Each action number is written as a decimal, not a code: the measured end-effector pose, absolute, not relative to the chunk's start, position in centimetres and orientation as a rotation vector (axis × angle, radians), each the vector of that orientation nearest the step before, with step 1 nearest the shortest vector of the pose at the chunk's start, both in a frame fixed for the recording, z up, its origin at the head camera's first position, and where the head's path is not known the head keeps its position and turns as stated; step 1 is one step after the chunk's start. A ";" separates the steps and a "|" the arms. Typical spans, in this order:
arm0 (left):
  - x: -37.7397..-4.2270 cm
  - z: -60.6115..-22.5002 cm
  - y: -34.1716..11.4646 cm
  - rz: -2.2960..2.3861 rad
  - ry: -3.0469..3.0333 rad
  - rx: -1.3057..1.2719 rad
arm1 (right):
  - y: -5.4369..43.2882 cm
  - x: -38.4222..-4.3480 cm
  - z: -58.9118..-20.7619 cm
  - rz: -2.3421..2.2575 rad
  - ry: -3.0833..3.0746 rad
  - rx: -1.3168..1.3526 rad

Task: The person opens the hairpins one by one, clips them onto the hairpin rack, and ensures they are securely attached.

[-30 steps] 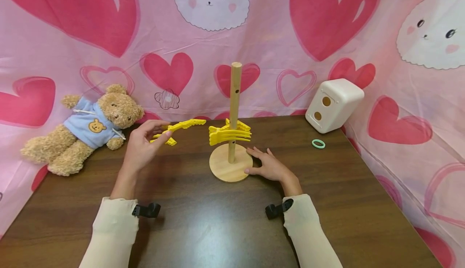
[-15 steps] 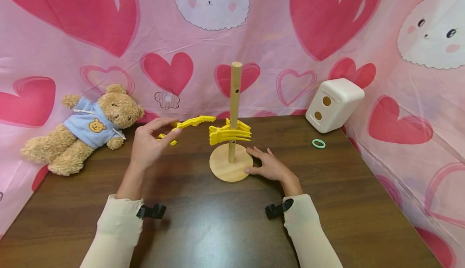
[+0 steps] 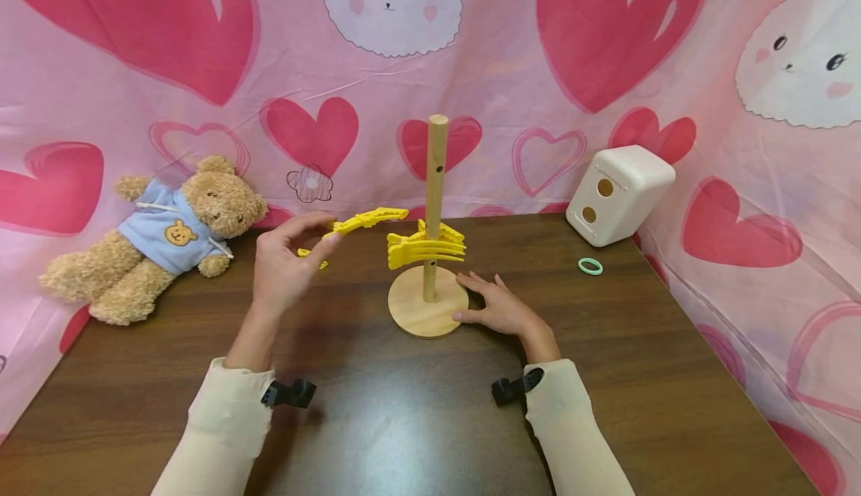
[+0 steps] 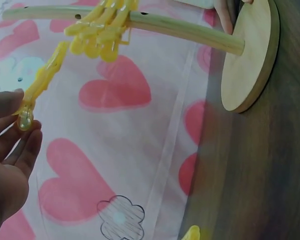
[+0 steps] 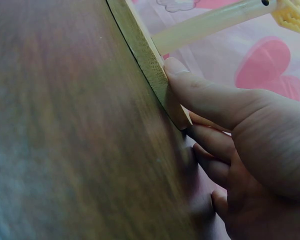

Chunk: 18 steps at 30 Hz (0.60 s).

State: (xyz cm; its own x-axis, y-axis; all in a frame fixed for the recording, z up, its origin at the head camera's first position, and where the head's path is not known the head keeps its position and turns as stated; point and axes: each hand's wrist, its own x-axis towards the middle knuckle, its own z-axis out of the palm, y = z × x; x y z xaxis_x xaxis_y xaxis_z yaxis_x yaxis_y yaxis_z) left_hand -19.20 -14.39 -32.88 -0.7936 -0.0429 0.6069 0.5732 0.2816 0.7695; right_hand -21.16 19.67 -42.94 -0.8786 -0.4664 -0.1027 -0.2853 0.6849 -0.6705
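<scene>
A wooden stand [image 3: 436,167] with a round base [image 3: 412,305] stands upright on the table. Several yellow hair clips [image 3: 427,249] are clamped side by side around its post, a little above the base. My left hand [image 3: 285,261] pinches another yellow hair clip [image 3: 371,217] at its spring end between thumb and fingers, its long tip pointing at the post. In the left wrist view that clip [image 4: 42,82] is in the air, its jaws together. My right hand [image 3: 503,309] grips the base's right edge, thumb [image 5: 192,87] on top and fingers around the rim.
Partly behind my left hand, more yellow clip [image 3: 315,257] shows on the table. A teddy bear [image 3: 171,227] in a blue top leans at the left. At the right are a white box [image 3: 619,196] with round holes and a mint-green ring [image 3: 590,266]. Pink cloth hangs behind.
My left hand has moved right and slightly up with the hair clip, bringing its tip nearer the post. The right hand and the stand have stayed still.
</scene>
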 end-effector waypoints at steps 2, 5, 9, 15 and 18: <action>-19.0 -32.7 -14.2 -1.522 -2.028 -0.464 | 19.7 -21.2 -43.0 -0.984 2.631 -0.597; -18.8 -32.6 -13.9 -1.483 -2.026 -0.467 | 19.7 -21.1 -42.9 -0.986 2.626 -0.589; -18.8 -32.7 -13.4 -1.451 -2.030 -0.491 | 19.6 -21.1 -42.9 -0.981 2.623 -0.582; -18.7 -32.8 -12.7 -1.425 -2.066 -0.511 | 19.6 -21.1 -42.9 -0.981 2.623 -0.595; -18.7 -32.7 -12.3 -1.416 -2.071 -0.531 | 19.7 -21.2 -42.9 -0.977 2.625 -0.594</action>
